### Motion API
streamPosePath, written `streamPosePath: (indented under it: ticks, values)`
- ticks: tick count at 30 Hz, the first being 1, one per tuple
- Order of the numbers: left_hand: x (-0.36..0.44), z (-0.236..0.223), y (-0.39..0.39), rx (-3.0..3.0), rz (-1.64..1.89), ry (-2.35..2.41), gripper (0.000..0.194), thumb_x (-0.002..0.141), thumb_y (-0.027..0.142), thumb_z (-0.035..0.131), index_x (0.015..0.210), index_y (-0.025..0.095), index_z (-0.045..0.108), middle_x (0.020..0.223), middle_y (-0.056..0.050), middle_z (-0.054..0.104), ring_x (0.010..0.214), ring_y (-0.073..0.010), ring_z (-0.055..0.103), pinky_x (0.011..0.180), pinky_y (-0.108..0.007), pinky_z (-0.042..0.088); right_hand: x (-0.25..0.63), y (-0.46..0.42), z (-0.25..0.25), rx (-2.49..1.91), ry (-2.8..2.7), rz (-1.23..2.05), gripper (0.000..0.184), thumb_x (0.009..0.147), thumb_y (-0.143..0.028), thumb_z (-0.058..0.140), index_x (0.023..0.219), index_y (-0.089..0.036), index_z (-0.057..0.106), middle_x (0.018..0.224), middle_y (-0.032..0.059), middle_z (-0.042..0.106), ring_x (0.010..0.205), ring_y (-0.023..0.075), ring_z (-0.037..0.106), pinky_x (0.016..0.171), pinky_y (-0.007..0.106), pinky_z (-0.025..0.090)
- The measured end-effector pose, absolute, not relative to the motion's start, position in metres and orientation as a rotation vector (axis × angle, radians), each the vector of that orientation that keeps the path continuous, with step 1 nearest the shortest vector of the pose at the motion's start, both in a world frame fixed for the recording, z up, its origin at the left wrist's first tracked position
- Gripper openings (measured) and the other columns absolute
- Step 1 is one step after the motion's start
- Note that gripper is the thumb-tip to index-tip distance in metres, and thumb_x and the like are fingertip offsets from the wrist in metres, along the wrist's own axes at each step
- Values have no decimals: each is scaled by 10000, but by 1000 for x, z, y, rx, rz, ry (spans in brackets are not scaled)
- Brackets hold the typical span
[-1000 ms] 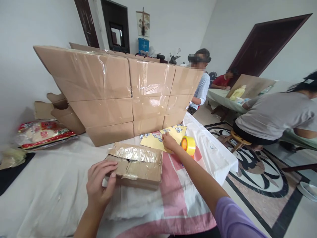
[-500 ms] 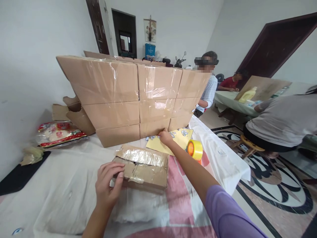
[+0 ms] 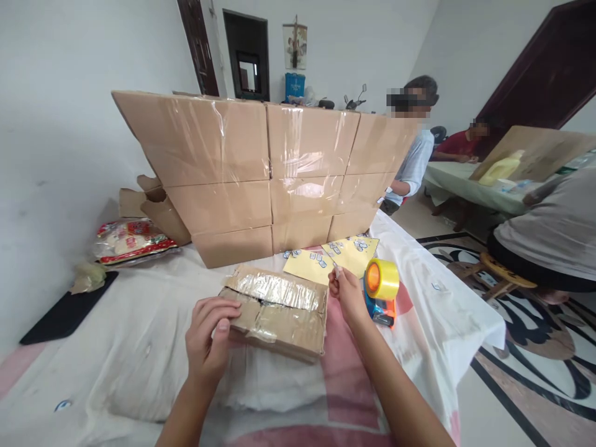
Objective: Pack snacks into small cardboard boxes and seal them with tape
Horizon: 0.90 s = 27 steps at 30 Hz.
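A small taped cardboard box (image 3: 288, 323) lies on the cloth in front of me, its top flap partly lifted along a tear. My left hand (image 3: 212, 326) holds the box's left end, fingers over the top and thumb lower down. Just past the box's right side, my right hand (image 3: 347, 292) is closed around a slim pointed tool (image 3: 334, 264), mostly hidden by the fingers. Behind that hand lies a yellow printed sheet (image 3: 307, 266). To its right, a roll of yellow tape (image 3: 385, 279) rests on a blue and orange tape dispenser (image 3: 379, 309).
A wall of taped cardboard cartons (image 3: 223, 205) stands across the table's back. At left are a red plastic food bag (image 3: 135, 241), an open carton (image 3: 162, 214) and a black flat pad (image 3: 69, 313). Other people sit at right, near another table (image 3: 460, 177).
My right hand has drawn back from the cartons' base toward me and now holds the slim tool. My left hand stays at the box. The view has shifted slightly.
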State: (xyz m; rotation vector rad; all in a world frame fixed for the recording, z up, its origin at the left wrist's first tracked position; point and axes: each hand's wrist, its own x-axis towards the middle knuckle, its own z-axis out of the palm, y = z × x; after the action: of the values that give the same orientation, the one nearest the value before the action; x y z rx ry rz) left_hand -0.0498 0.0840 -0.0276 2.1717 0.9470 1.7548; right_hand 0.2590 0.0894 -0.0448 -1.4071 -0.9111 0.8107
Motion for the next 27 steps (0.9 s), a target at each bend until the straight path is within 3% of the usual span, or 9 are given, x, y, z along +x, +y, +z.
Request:
streamPosePath:
  ticks: [6, 10, 14, 18, 20, 23, 27]
  values:
    - [-35, -37, 88, 2087, 1984, 1049, 301, 985, 282, 437, 779, 206, 643, 805, -76, 700, 839, -242, 617, 812, -445, 480, 243, 65, -54, -1199, -729, 1015, 497, 858, -685, 577, 738, -220, 450, 598, -70, 397, 465, 71, 281, 441, 216, 184]
    - [-32, -40, 91, 2089, 2026, 1075, 295, 968, 330, 461, 764, 210, 639, 787, -76, 695, 808, -245, 625, 807, -451, 479, 239, 57, -45, -1123, -718, 1088, 510, 896, -660, 576, 699, -208, 447, 564, -65, 411, 477, 71, 287, 456, 219, 188]
    - [-31, -42, 93, 2108, 2083, 1102, 263, 941, 359, 492, 760, 214, 617, 755, -68, 682, 791, -249, 628, 805, -462, 471, 230, 34, -34, -889, -695, 1149, 406, 962, -518, 594, 737, -205, 465, 602, -46, 484, 518, 80, 327, 483, 219, 206]
    - [-28, -42, 92, 2101, 2090, 1158, 269, 929, 380, 486, 752, 215, 606, 744, -67, 672, 822, -261, 631, 809, -472, 483, 222, 21, -29, -774, -652, 1173, 192, 943, -397, 669, 938, -228, 577, 640, -72, 440, 527, 72, 324, 497, 206, 228]
    - [-27, -41, 92, 2104, 2084, 1179, 279, 927, 388, 475, 747, 218, 601, 741, -67, 669, 823, -260, 632, 808, -473, 488, 221, 22, -31, -790, -661, 1128, 178, 950, -392, 659, 1028, -246, 594, 701, -64, 466, 530, 65, 334, 498, 206, 241]
    - [-25, -40, 91, 2091, 2093, 1173, 271, 926, 380, 472, 750, 219, 600, 737, -72, 661, 825, -257, 620, 807, -473, 482, 224, 29, -36, -832, -642, 1030, 158, 960, -388, 640, 1022, -253, 585, 751, -52, 492, 540, 66, 348, 501, 209, 263]
    - [-23, -39, 91, 2050, 2140, 1130, 265, 916, 356, 491, 743, 190, 605, 715, -82, 639, 813, -249, 605, 813, -476, 465, 228, 37, -40, -852, -564, 978, 168, 943, -381, 655, 934, -241, 561, 651, -78, 405, 518, 74, 299, 486, 204, 229]
